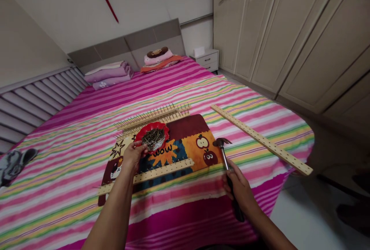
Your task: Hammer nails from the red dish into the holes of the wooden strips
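Above a striped bed (179, 207), a left hand (135, 152) grips the rim of a red bowl (166, 131) of nails (153, 139); the right hand (239, 184) clasps a claw hammer (226, 161) beside the patterned mat (187, 130).

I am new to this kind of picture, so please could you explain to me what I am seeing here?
There is no machine: a person works bare-handed. The single picture comes from a head-worn camera looking forward and down. On the bed lies a printed mat. The left hand is at the rim of a red dish of nails; the right hand holds a hammer. Around the dish are wooden strips bearing nails; another strip, dotted along its length, lies at right.
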Action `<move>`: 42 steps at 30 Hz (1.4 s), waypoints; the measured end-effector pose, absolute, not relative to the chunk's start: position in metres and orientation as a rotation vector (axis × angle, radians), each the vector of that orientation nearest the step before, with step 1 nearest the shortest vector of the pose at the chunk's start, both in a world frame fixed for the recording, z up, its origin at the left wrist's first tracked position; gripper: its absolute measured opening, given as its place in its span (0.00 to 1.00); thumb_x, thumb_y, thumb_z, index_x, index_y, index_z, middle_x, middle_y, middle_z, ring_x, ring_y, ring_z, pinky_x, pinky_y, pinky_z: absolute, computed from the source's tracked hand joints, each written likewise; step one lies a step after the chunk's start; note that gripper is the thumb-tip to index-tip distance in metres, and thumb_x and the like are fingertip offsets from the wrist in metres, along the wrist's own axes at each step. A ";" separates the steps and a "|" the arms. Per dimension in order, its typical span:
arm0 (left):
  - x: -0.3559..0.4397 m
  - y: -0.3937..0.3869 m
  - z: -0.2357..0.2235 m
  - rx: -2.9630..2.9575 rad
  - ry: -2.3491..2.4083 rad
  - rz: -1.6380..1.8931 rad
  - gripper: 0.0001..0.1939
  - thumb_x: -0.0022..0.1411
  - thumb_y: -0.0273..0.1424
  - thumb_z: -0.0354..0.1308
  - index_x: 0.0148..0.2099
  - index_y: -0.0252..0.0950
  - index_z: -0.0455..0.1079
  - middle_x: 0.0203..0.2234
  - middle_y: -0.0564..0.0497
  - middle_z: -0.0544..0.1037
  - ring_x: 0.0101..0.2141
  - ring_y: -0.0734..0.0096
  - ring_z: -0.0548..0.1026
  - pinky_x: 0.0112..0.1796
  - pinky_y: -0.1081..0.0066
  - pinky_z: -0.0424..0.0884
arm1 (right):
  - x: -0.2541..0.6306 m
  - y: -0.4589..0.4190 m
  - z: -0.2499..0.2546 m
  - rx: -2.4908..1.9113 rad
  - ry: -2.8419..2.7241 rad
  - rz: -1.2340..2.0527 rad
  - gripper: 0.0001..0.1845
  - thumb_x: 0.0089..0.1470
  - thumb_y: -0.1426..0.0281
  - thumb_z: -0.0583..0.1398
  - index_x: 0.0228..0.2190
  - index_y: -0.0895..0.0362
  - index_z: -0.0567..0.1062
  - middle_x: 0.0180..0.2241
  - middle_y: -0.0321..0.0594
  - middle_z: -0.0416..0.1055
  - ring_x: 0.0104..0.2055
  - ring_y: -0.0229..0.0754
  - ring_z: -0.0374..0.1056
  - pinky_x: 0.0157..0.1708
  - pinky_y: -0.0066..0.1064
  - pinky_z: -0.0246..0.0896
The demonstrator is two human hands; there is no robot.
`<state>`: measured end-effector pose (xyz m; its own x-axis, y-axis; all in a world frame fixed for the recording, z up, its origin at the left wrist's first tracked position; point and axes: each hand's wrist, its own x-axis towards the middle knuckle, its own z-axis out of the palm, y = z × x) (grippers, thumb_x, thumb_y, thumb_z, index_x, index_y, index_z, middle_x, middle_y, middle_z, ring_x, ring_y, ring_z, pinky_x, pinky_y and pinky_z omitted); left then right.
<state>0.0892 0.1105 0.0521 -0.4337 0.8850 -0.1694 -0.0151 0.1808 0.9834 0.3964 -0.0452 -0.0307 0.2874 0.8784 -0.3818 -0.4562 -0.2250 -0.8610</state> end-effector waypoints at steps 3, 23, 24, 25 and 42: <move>0.090 0.108 0.051 0.874 1.619 1.361 0.22 0.37 0.23 0.66 0.37 0.34 0.65 0.17 0.59 0.71 0.15 0.79 0.69 0.16 0.80 0.63 | 0.396 -0.045 -0.031 -1.262 -0.450 1.309 0.34 0.46 0.61 0.59 0.56 0.50 0.62 0.18 0.25 0.63 0.13 0.30 0.52 0.09 0.19 0.43; 0.170 0.016 0.037 0.924 1.532 1.090 0.19 0.31 0.36 0.71 0.30 0.32 0.76 0.23 0.51 0.77 0.20 0.78 0.69 0.19 0.77 0.65 | 0.399 -0.046 -0.032 -1.259 -0.454 1.310 0.33 0.49 0.63 0.57 0.58 0.51 0.59 0.19 0.25 0.63 0.14 0.31 0.53 0.09 0.21 0.46; 0.171 0.014 0.032 0.945 1.547 1.091 0.19 0.32 0.37 0.70 0.29 0.33 0.76 0.25 0.50 0.78 0.21 0.78 0.69 0.19 0.77 0.64 | 0.399 -0.046 -0.032 -1.261 -0.453 1.309 0.34 0.49 0.63 0.56 0.58 0.51 0.59 0.19 0.25 0.63 0.13 0.31 0.53 0.09 0.21 0.46; 0.171 0.013 0.029 0.949 1.559 1.097 0.19 0.31 0.37 0.70 0.29 0.33 0.76 0.28 0.49 0.79 0.23 0.77 0.70 0.20 0.77 0.65 | 0.399 -0.046 -0.031 -1.261 -0.453 1.309 0.33 0.49 0.63 0.56 0.58 0.51 0.59 0.19 0.25 0.63 0.13 0.31 0.53 0.09 0.21 0.45; 0.189 0.013 0.001 0.946 1.521 1.236 0.19 0.39 0.41 0.66 0.32 0.34 0.72 0.24 0.53 0.75 0.27 0.73 0.72 0.28 0.73 0.72 | 0.398 -0.045 -0.034 -1.239 -0.452 1.307 0.32 0.49 0.62 0.57 0.56 0.51 0.60 0.18 0.24 0.63 0.13 0.30 0.53 0.09 0.19 0.45</move>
